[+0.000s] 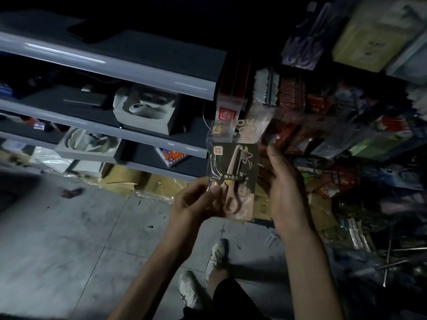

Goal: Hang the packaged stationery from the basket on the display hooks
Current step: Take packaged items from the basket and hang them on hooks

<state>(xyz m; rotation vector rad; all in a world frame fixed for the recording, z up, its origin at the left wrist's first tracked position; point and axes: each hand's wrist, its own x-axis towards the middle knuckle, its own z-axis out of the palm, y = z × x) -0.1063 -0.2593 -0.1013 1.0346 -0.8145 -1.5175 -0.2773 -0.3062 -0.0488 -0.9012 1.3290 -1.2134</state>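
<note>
A clear packet with pink scissors on a dark card is held upright in front of me, between both hands. My left hand pinches its lower left corner with curled fingers. My right hand grips its right edge from behind, fingers wrapped round. Further packets show behind the front one. Hanging packets of stationery crowd the display to the upper right, blurred and dim. No basket or bare hook can be made out.
Grey shelves run along the left with moulded trays and boxes. Cardboard lies at the shelf foot on the tiled floor. Loose metal hooks and packets litter the floor at right. My shoes stand below.
</note>
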